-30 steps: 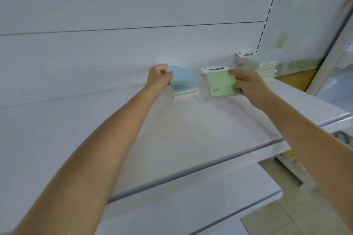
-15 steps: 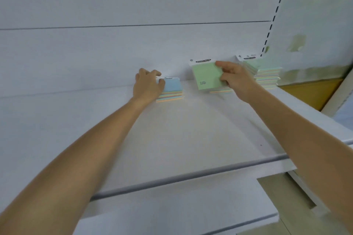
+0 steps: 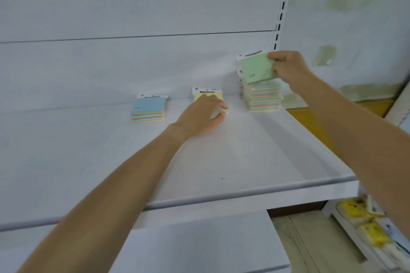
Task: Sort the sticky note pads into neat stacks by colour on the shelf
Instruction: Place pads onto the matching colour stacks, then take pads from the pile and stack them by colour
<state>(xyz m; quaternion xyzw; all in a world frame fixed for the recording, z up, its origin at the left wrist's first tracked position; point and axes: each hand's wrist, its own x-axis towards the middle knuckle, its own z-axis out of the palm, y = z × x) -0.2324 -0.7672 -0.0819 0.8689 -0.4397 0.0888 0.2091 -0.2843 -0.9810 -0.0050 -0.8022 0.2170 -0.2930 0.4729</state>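
A blue-topped stack of sticky note pads (image 3: 148, 110) sits alone at the back of the white shelf (image 3: 221, 157). To its right lies a yellow-topped pad (image 3: 208, 95), and my left hand (image 3: 200, 115) rests on its front part with fingers curled over it. My right hand (image 3: 288, 68) holds a green pad (image 3: 255, 68) tilted in the air, just above a taller stack of pads (image 3: 263, 97) at the shelf's back right. Whether my left hand grips the yellow pad or only touches it is not clear.
The white back panel (image 3: 155, 6) rises behind the pads, with a slotted upright (image 3: 281, 6) at the right. A lower white shelf (image 3: 199, 241) juts out below. Yellow packaged items (image 3: 363, 221) hang on a rack at the lower right.
My left hand let go of the blue stack and moved right onto the yellow pad. My right hand lifted the green pad up and right, over the tall stack.
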